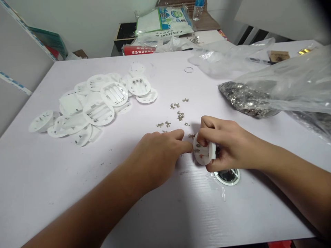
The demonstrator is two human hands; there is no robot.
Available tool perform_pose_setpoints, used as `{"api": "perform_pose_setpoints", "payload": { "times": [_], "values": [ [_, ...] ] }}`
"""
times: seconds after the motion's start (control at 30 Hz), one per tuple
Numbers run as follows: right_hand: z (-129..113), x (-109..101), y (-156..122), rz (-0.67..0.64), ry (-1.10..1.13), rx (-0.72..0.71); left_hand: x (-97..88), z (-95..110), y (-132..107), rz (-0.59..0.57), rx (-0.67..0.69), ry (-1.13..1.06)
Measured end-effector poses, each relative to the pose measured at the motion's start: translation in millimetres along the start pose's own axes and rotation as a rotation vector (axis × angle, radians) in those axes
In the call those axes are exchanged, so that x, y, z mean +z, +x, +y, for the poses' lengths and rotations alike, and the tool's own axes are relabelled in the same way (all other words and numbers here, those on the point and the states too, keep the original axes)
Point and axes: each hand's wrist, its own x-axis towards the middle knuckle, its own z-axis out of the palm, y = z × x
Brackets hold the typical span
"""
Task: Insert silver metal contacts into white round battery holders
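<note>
My right hand is wrapped round a white round plastic battery holder, tilted up on its edge. Small metal contacts show on its face. From the left, my left hand reaches to the holder's rim, fingers bent together; whatever may be between the fingertips is hidden. Several loose metal contact clips lie scattered just beyond both hands. Below my right hand, a dark round piece with a pale rim rests on the table, partly covered by the hand.
A heap of white round battery holders spreads over the table's left side. At the right, a clear plastic bag holds many metal clips. A thin ring lies farther back. Packages and a water bottle stand behind the table.
</note>
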Motion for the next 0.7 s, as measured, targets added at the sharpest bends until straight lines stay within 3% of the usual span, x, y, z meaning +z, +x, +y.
{"api": "perform_pose_setpoints", "payload": {
  "times": [0.27, 0.7],
  "values": [
    [-1.3, 0.0, 0.5, 0.005, 0.003, 0.003, -4.3, 4.8, 2.2, -0.046, -0.012, -0.002],
    [3.6, 3.0, 0.7, 0.024, 0.01, -0.048, 5.4, 2.2, 1.0, 0.022, 0.005, 0.037]
  ]
}}
